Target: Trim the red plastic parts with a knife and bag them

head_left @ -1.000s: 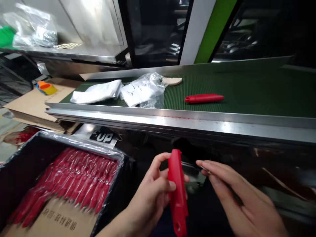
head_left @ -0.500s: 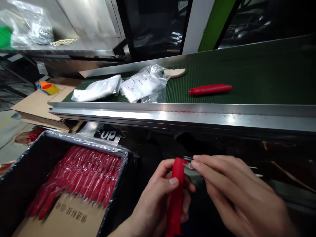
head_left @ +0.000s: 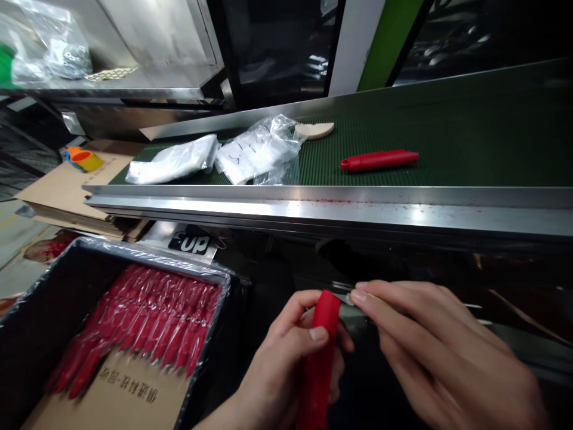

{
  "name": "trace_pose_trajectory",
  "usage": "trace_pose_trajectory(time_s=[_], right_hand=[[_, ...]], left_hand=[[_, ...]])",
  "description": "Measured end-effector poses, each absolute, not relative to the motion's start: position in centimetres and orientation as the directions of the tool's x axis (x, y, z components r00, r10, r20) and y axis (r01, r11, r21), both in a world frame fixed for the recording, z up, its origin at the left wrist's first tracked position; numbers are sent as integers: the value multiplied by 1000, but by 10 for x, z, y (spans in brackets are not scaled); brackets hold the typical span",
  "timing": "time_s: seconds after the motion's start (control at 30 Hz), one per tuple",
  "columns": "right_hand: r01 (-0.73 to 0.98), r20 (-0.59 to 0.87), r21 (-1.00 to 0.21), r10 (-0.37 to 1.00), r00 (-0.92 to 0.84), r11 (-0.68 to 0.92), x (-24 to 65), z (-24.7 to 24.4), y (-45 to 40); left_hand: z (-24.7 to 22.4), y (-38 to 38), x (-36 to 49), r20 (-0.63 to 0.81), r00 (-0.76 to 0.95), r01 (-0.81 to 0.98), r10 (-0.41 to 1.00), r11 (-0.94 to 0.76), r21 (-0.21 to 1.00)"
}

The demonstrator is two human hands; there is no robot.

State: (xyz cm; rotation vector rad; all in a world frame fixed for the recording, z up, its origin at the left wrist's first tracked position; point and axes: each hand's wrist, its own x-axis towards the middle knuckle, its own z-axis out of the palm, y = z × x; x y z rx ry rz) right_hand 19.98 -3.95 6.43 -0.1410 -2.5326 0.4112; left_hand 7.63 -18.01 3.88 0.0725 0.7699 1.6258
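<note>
My left hand (head_left: 286, 358) is wrapped round a long red plastic part (head_left: 323, 358), its thumb on the near face and the part's upper end sticking out above. Beside that end, my right hand (head_left: 430, 340) pinches a small metal blade (head_left: 346, 298) between thumb and fingertips. The blade's tip is at the right edge of the red part; its handle is hidden by my fingers. Another red part (head_left: 380, 160) lies on the green ribbed belt (head_left: 470, 137).
At lower left, a lined bin (head_left: 219, 276) holds several wrapped red parts (head_left: 165, 316) and cardboard. Plastic bags (head_left: 259, 149) and a beige piece (head_left: 316, 130) rest on the belt behind its metal rail (head_left: 277, 206). Yellow tape (head_left: 87, 160) sits on stacked cardboard (head_left: 58, 191).
The red part in my left hand has turned slightly, its top end leaning more to the right. The blade has shifted a little right, from over the part's face to its edge.
</note>
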Motion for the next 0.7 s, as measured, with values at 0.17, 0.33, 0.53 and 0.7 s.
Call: trace_pose_trajectory(time_s=[0.17, 0.33, 0.53, 0.7], right_hand=[[-25, 481, -333, 148, -864, 942, 205, 63, -44], [-24, 484, -323, 143, -863, 946, 208, 61, -53], [-59, 426, -219, 42, -904, 974, 219, 49, -59], [-39, 464, -236, 77, -883, 971, 218, 43, -75]], left_hand=[[50, -178, 71, -444, -215, -875, 870, 30, 483], [51, -176, 68, -501, -215, -875, 838, 63, 480], [55, -172, 62, -508, -252, -814, 824, 104, 572], [55, -165, 58, -424, -316, -792, 849, 10, 611]])
